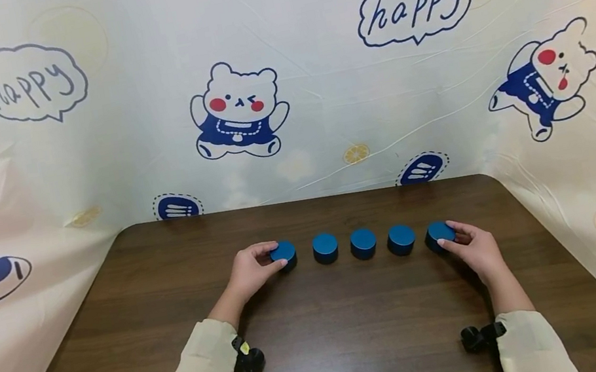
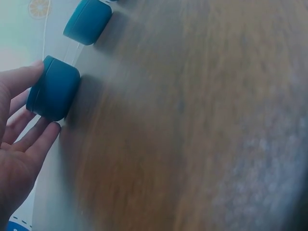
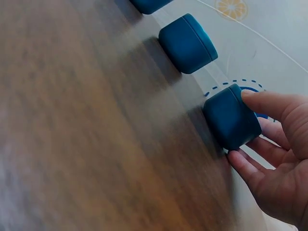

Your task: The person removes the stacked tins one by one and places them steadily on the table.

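Observation:
Several short, round blue lidded containers stand upright in a row across the brown table. At the row's left end, my left hand (image 1: 248, 274) holds a blue container (image 1: 285, 256) between thumb and fingers. A lid seam shows on this container (image 2: 57, 91) in the left wrist view, with the thumb near its top edge. My right hand (image 1: 476, 247) pinches the rightmost container (image 1: 436, 236) from its right side. In the right wrist view, the thumb touches that container's (image 3: 230, 119) lid edge and a fingertip lies by its base.
Between the hands stand the second container (image 1: 325, 248), the middle one (image 1: 364, 243) and the fourth (image 1: 401, 239), with small gaps between them. The dark wooden table (image 1: 348, 336) extends toward me. A printed cloth (image 1: 333, 113) hangs behind its far edge.

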`<state>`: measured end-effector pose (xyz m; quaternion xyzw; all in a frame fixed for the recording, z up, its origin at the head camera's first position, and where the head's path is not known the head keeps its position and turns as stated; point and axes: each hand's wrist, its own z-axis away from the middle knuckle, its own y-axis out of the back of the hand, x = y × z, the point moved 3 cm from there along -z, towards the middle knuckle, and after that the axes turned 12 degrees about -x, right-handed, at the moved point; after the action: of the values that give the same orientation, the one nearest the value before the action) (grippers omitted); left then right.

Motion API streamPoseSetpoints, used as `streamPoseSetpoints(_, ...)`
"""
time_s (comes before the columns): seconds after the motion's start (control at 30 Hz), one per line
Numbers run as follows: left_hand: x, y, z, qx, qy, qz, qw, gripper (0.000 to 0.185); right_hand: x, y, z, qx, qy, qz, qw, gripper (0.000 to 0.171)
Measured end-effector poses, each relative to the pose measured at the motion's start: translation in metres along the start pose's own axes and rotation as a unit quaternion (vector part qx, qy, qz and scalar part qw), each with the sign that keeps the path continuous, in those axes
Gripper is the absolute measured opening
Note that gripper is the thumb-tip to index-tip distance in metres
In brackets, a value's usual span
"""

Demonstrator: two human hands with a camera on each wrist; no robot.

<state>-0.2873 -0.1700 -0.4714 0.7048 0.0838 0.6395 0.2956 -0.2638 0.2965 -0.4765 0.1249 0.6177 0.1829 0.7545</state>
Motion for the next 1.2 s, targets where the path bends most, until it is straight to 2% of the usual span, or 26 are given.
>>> streamPoseSetpoints(0.47,-0.003,0.007,0.003,0.001,-0.006,0.037,0.9993,0.045,-0.005,0.002,0.003,0.007,0.017,0.011,1.000,0.071)
streamPoseSetpoints(0.77,0.001,0.011,0.007,0.004,-0.016,0.030,0.9994,0.047,-0.010,0.004,0.008,0.017,0.017,0.009,1.000,0.071)
streamPoseSetpoints(1.2,0.001,0.020,0.019,0.010,-0.013,0.015,0.9998,0.049,-0.023,0.002,0.023,0.029,0.026,0.015,0.999,0.068)
